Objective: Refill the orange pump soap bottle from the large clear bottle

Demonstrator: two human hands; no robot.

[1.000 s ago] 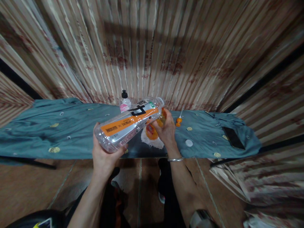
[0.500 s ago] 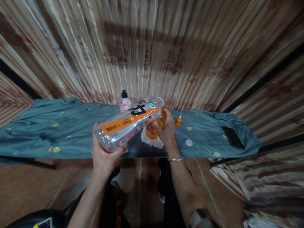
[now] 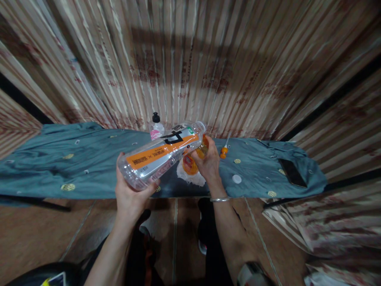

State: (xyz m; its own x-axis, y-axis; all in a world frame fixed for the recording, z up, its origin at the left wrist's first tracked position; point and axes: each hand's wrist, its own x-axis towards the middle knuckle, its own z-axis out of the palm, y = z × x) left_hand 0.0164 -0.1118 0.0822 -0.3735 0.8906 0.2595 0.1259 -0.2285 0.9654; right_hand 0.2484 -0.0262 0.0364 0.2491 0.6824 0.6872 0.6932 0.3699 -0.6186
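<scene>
Surface (image 3: 59, 167) under teal cloth. Left hand (image 3: 131, 194) grips the base of a large clear bottle (image 3: 162, 155), tilted, neck down toward a small orange bottle (image 3: 193, 159) clasped by the right hand (image 3: 210, 163) above white tissue (image 3: 192, 178). Step looks like pouring; next needs mouths kept aligned, steady tilt.

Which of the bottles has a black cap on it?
The small clear bottle with the pink label, upright by the curtain; the big orange-labelled bottle is tipped, uncapped.
</scene>
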